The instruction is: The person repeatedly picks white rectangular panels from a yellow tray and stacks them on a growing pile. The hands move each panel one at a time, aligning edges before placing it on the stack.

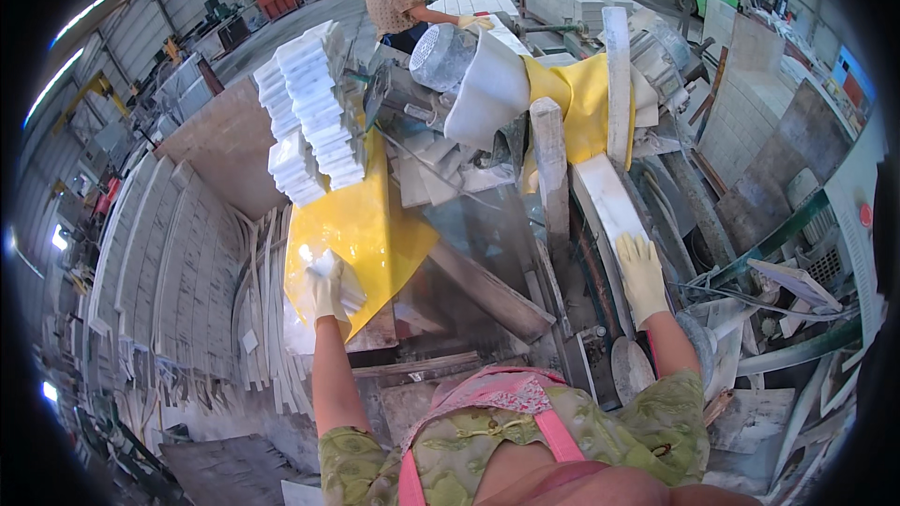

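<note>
My left hand (328,292), in a pale glove, is closed round a white stone piece (349,283) on a wet yellow sheet (356,225). Several stacked white stone pieces with stepped edges (317,98) stand at the far end of that sheet. On the right, a long white stone strip (607,195) lies in a narrow channel of the machine. My right hand (640,283), gloved too, rests on the strip's near end with its fingers stretched forward. A second yellow sheet (581,98) drapes over the machine beyond the strip, beside a white curved guard (487,89).
A motor (441,56) sits behind the guard. Long grey stone slabs (155,262) lean at the left. A wooden beam (492,290) slants between my arms. Cables and a green frame (797,230) are at the right. Farther off, another person (394,0) works at white slabs.
</note>
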Motion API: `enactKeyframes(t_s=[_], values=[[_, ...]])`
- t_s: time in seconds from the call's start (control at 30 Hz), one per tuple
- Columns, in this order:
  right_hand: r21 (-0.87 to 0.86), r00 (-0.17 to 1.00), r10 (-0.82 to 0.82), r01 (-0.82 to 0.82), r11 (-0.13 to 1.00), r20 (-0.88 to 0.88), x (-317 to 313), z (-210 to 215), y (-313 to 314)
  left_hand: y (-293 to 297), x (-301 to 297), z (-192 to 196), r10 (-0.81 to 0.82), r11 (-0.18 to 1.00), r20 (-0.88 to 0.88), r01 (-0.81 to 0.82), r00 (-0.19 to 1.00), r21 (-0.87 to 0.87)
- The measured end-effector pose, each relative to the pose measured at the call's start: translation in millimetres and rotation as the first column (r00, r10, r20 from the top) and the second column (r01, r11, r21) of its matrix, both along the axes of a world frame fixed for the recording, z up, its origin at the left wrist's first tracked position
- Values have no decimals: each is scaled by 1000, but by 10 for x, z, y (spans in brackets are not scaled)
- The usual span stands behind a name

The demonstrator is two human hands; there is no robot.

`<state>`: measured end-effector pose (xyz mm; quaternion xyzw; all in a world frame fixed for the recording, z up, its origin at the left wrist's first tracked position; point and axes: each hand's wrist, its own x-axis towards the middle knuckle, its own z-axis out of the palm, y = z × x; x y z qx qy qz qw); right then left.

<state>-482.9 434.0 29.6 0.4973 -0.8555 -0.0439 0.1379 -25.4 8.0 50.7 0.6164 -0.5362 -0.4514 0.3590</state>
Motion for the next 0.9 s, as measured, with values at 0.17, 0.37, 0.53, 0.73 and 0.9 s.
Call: enactKeyframes(t_s=[0.17, 0.37, 0.53, 0.73, 0.9], values=[[61, 998, 38, -35, 998, -45, -230, -181, -161, 22, -14, 81, 26, 999, 50, -24, 998, -33], [84, 976, -90, 74, 994, 199, -353, 100, -203, 253, -105, 374, 32, 999, 55, -32, 998, -8], [-130, 897, -273, 334, 933, 347, -219, 634, -683, 349, -143, 484, 61, 998, 3, -60, 998, -28], [-484, 75, 494, 365, 795, 866, 993, 539, -1926, 132, -10, 172, -38, 999, -62, 39, 997, 27], [-593, 102, 585, 183, 784, 805, 2355, 39, -3290, 28, 39, 8, -67, 994, -45, 70, 997, 80]])
